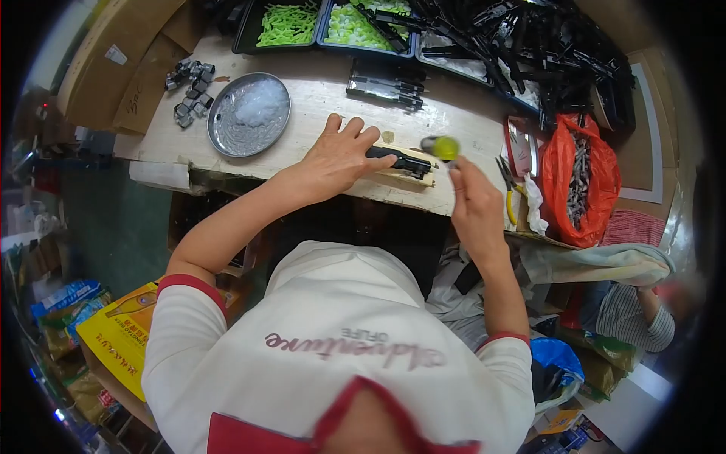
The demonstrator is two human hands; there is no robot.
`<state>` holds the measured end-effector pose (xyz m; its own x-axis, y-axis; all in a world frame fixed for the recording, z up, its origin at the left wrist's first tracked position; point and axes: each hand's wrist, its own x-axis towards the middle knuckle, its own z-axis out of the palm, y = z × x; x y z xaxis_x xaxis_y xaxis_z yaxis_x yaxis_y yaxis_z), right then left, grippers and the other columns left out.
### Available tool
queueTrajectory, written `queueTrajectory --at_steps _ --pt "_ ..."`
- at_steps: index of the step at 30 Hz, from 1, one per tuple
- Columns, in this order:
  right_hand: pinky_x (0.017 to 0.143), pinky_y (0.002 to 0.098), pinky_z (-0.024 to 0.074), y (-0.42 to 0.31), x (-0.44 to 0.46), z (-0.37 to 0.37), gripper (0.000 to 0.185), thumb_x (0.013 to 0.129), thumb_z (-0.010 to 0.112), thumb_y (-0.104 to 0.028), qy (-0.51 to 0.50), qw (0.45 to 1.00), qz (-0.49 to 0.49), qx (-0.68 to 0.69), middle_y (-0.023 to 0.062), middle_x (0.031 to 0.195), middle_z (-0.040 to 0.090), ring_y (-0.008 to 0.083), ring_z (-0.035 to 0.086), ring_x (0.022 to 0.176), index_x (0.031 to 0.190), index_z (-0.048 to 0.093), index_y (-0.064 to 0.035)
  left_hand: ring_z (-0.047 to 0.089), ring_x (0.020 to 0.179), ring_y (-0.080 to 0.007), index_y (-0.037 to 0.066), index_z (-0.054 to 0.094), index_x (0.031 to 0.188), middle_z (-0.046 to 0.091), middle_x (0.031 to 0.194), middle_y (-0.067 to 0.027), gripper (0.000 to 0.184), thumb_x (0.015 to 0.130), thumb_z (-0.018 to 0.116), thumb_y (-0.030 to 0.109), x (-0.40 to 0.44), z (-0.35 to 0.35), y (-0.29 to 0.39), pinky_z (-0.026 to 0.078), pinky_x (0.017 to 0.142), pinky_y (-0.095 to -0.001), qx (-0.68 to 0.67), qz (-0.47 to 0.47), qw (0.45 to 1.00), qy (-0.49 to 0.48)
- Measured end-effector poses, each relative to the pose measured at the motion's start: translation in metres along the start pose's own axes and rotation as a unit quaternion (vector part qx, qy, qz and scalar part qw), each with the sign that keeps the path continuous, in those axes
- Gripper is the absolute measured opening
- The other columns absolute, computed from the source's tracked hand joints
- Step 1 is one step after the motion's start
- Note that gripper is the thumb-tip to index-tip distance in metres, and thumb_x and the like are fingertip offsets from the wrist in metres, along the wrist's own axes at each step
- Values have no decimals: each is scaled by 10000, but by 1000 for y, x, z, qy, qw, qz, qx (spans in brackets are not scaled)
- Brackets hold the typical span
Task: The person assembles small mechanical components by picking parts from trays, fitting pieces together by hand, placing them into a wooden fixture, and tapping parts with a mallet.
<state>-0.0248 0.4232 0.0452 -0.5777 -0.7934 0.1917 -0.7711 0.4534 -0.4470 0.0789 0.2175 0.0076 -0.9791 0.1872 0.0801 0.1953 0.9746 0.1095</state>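
Observation:
My left hand [336, 159] lies over a black toy-gun-like part [408, 163], the thumb in front of it and the index finger behind, holding it down. The part rests on a small wooden block [408, 179] at the table's near edge. My right hand [476, 198] is closed on the handle of a small hammer, mostly hidden by the fingers. Its hammer head [445, 147], grey with a yellow-green face, is blurred by motion and hangs just beyond the right end of the block. I cannot tell whether it touches anything.
A metal plate [219, 129] with clear small pieces and several grey metal parts [195, 94] lie left. Behind are trays of green pieces [287, 23] and black parts [522, 45]. Pliers [511, 200] and a red bag [560, 174] of metal pins stand right. Another person's striped sleeve [634, 316] shows.

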Motion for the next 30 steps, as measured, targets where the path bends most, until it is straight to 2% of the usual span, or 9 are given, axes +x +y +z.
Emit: queueTrajectory --at_steps 3,5,7,10,12,16,23,27,30 --pt "637 414 466 -5 0 2 205 851 523 -112 74 997 -5 35 190 882 607 371 583 767 1019 529 4 427 928 -227 242 582 1131 469 994 -69 589 603 633 -14 0 0 1 296 769 -363 2 3 1000 13" --pt "614 415 465 -2 2 13 177 855 516 -119 -131 985 70 -85 191 859 602 371 582 741 989 542 -7 428 924 -226 238 588 1124 470 993 -71 581 605 624 -21 1 2 2 298 758 -358 -1 10 1000 9" --pt "570 438 445 -3 -1 8 129 856 512 -140 -94 991 42 -91 180 810 593 375 568 690 906 530 -22 429 920 -225 234 594 1117 470 992 -73 574 606 614 -27 1 2 3 299 747 -353 -3 8 1000 4" --pt "540 465 417 -3 -2 13 134 859 505 -176 81 996 -4 22 166 759 578 380 545 648 863 505 -41 450 927 -228 213 598 1102 480 948 -65 352 785 486 108 0 0 4 317 765 -405 -14 8 1000 11" --pt "548 459 426 3 -2 22 144 868 497 -173 -93 991 55 -84 178 794 591 378 558 668 903 532 -38 453 906 -238 213 604 1087 487 919 -66 380 738 540 79 4 0 2 335 748 -374 -2 11 1000 17" --pt "563 437 438 1 13 7 178 879 484 -174 -143 984 48 -99 196 835 599 379 567 680 982 546 -42 452 863 -249 195 602 1077 504 882 -60 451 656 600 31 5 6 -9 363 735 -350 -83 -5 996 12" --pt "639 422 456 -22 6 26 167 871 464 -80 68 987 -63 130 175 923 592 346 577 781 999 529 4 444 792 -247 141 566 1094 532 819 -31 530 589 635 -8 -2 24 -11 381 754 -355 -254 -105 950 149" --pt "639 407 473 -24 15 36 181 853 490 -77 -129 991 -1 -23 181 840 598 345 588 739 1019 534 -21 449 809 -220 151 549 1113 538 818 -13 545 600 642 -10 -3 24 -9 324 729 -352 -241 -134 949 153" --pt "610 453 438 -26 25 27 142 871 478 -146 59 987 -31 148 211 809 587 386 569 718 951 548 -52 449 800 -207 133 541 1149 530 769 -4 584 596 645 -22 -5 25 -4 284 718 -330 -256 -160 935 188"
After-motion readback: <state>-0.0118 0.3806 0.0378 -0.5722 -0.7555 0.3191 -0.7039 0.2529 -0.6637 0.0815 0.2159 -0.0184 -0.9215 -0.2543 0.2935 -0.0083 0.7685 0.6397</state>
